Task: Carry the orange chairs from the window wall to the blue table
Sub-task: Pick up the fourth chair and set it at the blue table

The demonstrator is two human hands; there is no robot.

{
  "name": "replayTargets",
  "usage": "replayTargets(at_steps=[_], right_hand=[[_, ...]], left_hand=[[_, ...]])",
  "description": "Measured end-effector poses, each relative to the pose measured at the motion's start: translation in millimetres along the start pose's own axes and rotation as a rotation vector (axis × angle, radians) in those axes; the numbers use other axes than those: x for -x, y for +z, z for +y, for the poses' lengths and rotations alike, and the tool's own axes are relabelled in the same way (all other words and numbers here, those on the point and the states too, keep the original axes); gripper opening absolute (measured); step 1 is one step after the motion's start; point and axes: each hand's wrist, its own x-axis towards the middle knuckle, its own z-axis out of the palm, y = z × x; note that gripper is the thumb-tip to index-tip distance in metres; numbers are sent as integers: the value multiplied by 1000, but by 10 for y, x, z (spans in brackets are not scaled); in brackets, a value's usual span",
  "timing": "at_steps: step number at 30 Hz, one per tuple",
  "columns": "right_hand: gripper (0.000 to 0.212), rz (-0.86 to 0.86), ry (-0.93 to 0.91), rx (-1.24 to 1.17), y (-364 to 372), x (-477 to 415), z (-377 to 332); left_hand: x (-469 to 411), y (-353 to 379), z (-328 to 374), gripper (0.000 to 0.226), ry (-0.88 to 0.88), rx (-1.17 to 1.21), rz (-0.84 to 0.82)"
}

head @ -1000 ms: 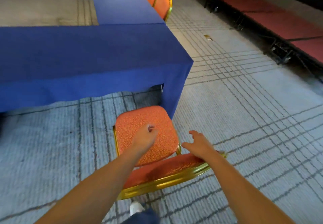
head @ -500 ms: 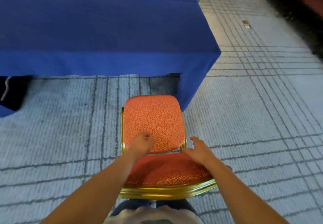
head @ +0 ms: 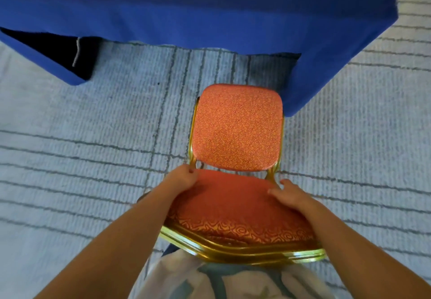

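Left hand (head: 184, 179) and right hand (head: 290, 193) are clamped on the backrest sides of the orange chair (head: 238, 130), judged for steering. Its seat is faced toward the blue table (head: 210, 18), just beside the drape.

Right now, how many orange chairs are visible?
1: the orange chair by the corner of the blue table, left hand and right hand gripping its backrest. Others may sit outside the frame.

One chair (head: 236, 130), one table (head: 210, 7), two hands (head: 180, 179) (head: 290, 197)
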Motion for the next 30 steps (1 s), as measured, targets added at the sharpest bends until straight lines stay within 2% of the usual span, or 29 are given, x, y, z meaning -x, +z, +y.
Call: replayTargets(at_steps=[5, 10, 16, 20, 30], right_hand=[[45, -106, 71, -57, 56, -194, 76], [41, -143, 111, -122, 78, -382, 127], [64, -238, 229, -37, 61, -452, 88], [66, -323, 272, -23, 1, -422, 13], [73, -344, 332, -30, -131, -283, -112]], left_hand=[[-141, -4, -68, 47, -94, -160, -91], [-314, 29, -234, 65, -169, -194, -146], [-457, -16, -399, 95, -281, -188, -260], [-498, -38, -350, 91, -266, -275, -293], [-462, -333, -177, 80, -275, -253, -451]])
